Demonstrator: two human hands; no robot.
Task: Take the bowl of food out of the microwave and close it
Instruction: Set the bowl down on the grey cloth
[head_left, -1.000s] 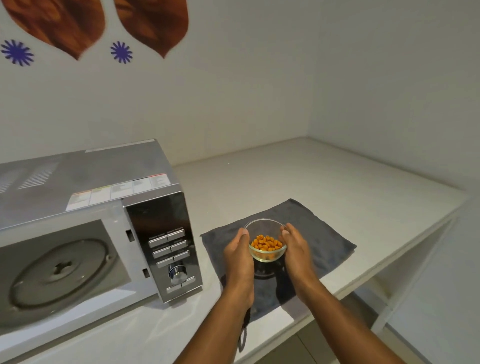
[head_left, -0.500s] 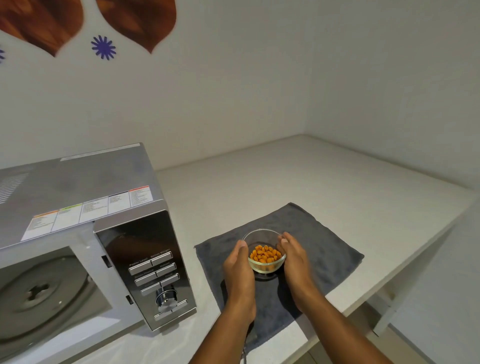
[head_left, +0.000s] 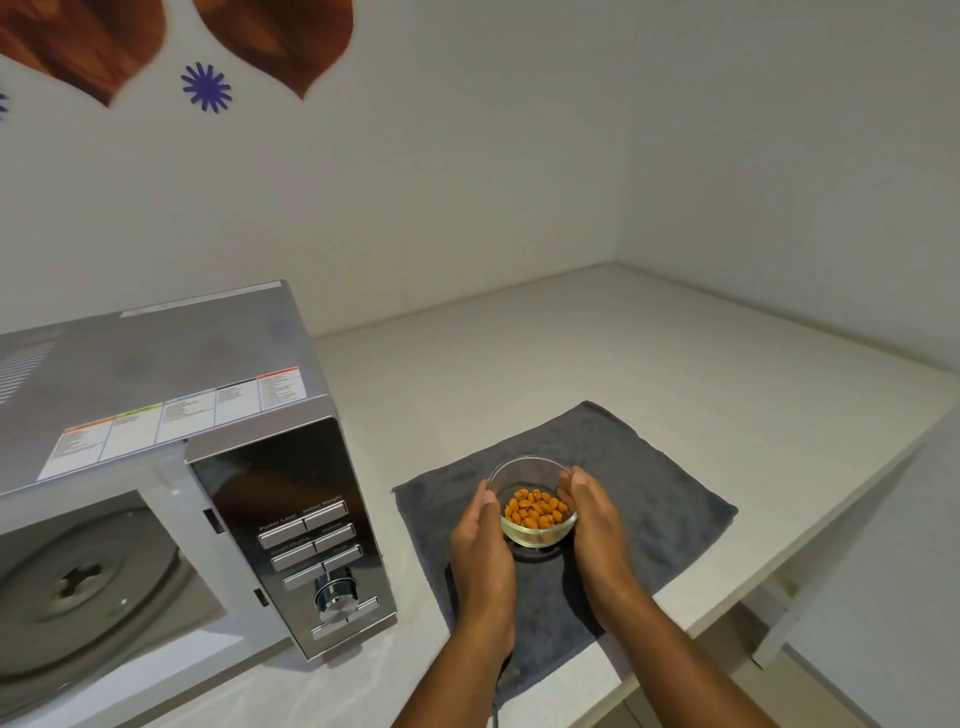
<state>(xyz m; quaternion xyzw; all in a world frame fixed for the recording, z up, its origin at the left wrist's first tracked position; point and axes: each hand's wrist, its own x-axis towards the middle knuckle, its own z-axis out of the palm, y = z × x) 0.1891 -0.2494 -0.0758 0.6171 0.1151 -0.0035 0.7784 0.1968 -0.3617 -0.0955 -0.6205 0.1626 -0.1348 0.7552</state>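
Observation:
A small glass bowl (head_left: 524, 470) holding orange food pieces (head_left: 534, 508) rests on a dark grey cloth (head_left: 649, 478) on the white counter. My left hand (head_left: 480, 540) cups its left side and my right hand (head_left: 595, 525) cups its right side, fingers against the glass. The silver microwave (head_left: 156, 374) stands to the left. Its cavity is open, showing the round glass turntable (head_left: 78, 587). The door itself is out of frame.
The microwave's control panel (head_left: 306, 530) with buttons and a knob faces me. The white counter (head_left: 597, 353) runs back to a wall corner on the right. Its front edge (head_left: 779, 566) drops off just right of the cloth.
The bowl has come down from slightly above the cloth onto it, both hands staying around it. My view has shifted a little, so the microwave sits further left.

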